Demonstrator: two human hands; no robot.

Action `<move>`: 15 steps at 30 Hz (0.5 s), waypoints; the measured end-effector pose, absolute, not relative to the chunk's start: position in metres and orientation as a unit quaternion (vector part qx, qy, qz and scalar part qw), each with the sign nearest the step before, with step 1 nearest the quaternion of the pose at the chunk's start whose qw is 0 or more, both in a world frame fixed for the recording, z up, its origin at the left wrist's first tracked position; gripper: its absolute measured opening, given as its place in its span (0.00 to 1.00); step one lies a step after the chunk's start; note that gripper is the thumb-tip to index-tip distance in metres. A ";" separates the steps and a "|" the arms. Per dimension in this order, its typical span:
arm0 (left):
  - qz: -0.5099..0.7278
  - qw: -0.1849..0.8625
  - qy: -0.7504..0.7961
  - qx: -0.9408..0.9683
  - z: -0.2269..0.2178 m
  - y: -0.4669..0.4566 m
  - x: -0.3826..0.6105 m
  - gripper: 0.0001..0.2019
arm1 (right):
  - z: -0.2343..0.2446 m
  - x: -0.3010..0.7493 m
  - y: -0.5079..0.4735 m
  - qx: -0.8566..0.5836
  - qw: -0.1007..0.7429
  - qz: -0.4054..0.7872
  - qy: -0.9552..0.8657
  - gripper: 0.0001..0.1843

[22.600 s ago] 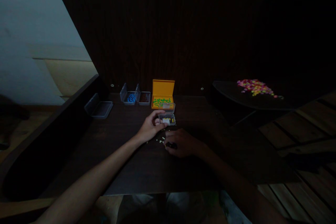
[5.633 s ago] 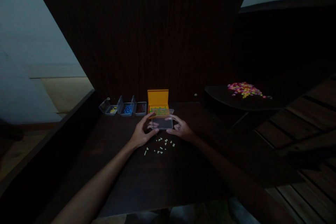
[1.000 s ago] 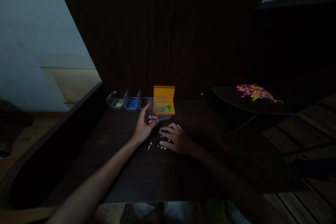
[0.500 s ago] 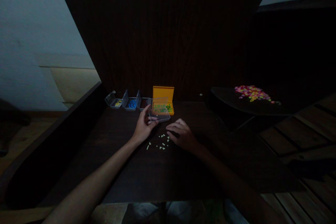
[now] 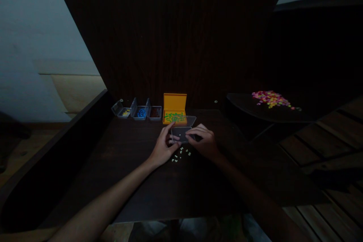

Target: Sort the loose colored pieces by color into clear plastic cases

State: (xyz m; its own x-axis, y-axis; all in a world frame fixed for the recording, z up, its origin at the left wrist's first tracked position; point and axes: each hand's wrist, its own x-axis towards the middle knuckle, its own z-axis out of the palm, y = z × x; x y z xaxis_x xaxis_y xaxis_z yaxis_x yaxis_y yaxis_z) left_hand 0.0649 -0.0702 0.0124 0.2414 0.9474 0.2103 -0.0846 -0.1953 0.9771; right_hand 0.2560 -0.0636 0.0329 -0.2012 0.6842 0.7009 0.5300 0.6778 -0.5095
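Observation:
A small clear plastic box (image 5: 181, 133) lies open on the dark wooden table (image 5: 159, 189), its lid (image 5: 189, 121) folded back. My left hand (image 5: 163, 148) grips the box's left edge with thumb and fingers. At the box's right side my right hand (image 5: 204, 142) is curled, fingertips pinched together over the tray; what they hold is hidden. Several tiny pale pieces (image 5: 180, 155) lie scattered on the table just in front of the box, between my hands.
Behind the clear box stands an open orange box (image 5: 175, 106) of green pieces. Left of it is a row of clear boxes (image 5: 140, 112) with yellow, blue and dark contents. A heap of multicoloured pieces (image 5: 270, 98) lies on a dark surface at the right. A dark panel closes off the back.
The clear box has come down from my raised left hand onto the table. My right hand has moved from the loose pieces up to the box's right side.

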 end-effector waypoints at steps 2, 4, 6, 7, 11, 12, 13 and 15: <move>0.493 0.519 0.354 0.603 0.012 -0.074 0.067 0.37 | 0.032 0.256 -0.062 -0.394 0.488 0.074 -0.775 0.06; 0.486 0.518 0.346 0.613 0.013 -0.076 0.069 0.36 | 0.031 0.256 -0.061 -0.395 0.480 0.070 -0.781 0.06; 0.478 0.518 0.344 0.620 0.013 -0.078 0.070 0.36 | 0.030 0.257 -0.060 -0.398 0.473 0.068 -0.783 0.06; 0.476 0.516 0.345 0.623 0.014 -0.078 0.070 0.36 | 0.030 0.258 -0.060 -0.400 0.469 0.070 -0.784 0.06; 0.473 0.514 0.347 0.625 0.015 -0.078 0.070 0.36 | 0.030 0.259 -0.059 -0.394 0.449 0.081 -0.798 0.06; 0.474 0.514 0.347 0.625 0.016 -0.078 0.071 0.36 | 0.030 0.259 -0.059 -0.389 0.447 0.081 -0.801 0.06; 0.475 0.515 0.346 0.624 0.016 -0.078 0.071 0.36 | 0.030 0.259 -0.059 -0.386 0.446 0.080 -0.804 0.06; 0.478 0.514 0.344 0.624 0.016 -0.078 0.071 0.35 | 0.029 0.259 -0.059 -0.386 0.444 0.079 -0.805 0.06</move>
